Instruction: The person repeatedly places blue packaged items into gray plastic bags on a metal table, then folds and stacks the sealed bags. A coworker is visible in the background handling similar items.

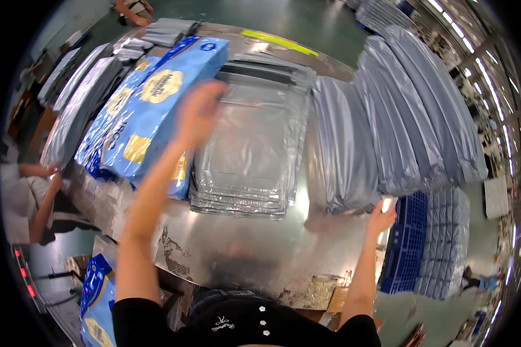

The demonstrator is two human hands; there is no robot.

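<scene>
- Warehouse floor, green concrete, steel-topped table scuffed at the near edge.
- Left hand raised over the table, motion-blurred, fingers loosely spread, nothing visibly gripped; hovered at the right edge of the blue box. Contact with the box: cannot tell through the blur.
- Blue box lay just left of that hand, long axis running away from the body toward the far left; more blue boxes stacked under and beside it.
- Stack of clear plastic bags lay flat directly right of the left hand, between the box and the grey mailers.
- Right hand low at the table's right edge, fingers curled open, empty by the look, touching or nearly touching the lower end of the grey poly mailer stacks.
- Left hand clearly nearer to both the box and the clear bags; right hand well apart from both.
- Blue crate below the right edge; another person's arm at far left.
</scene>
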